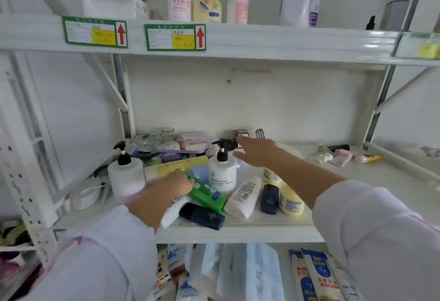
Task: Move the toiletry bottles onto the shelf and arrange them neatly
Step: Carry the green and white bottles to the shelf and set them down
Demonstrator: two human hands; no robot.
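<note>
Toiletry bottles lie in a heap on the white middle shelf (238, 231). My left hand (177, 182) is curled over the end of a green bottle (209, 194) lying on its side. An upright white pump bottle (222, 173) stands just right of it. My right hand (258, 151) reaches flat, fingers spread, past that pump bottle toward the back, holding nothing. A white tube (242, 197), two dark navy bottles (202, 216) (269, 199) and a yellow bottle (291, 202) lie in front. Another pump bottle (126, 174) stands at the left.
The upper shelf (262, 38) carries several upright bottles, among them a yellow pump bottle (207, 3). Glass cups (154, 137) and a flat packet sit at the back left. Small tubes (345, 156) lie at the right. Packaged goods (316, 274) fill the shelf below.
</note>
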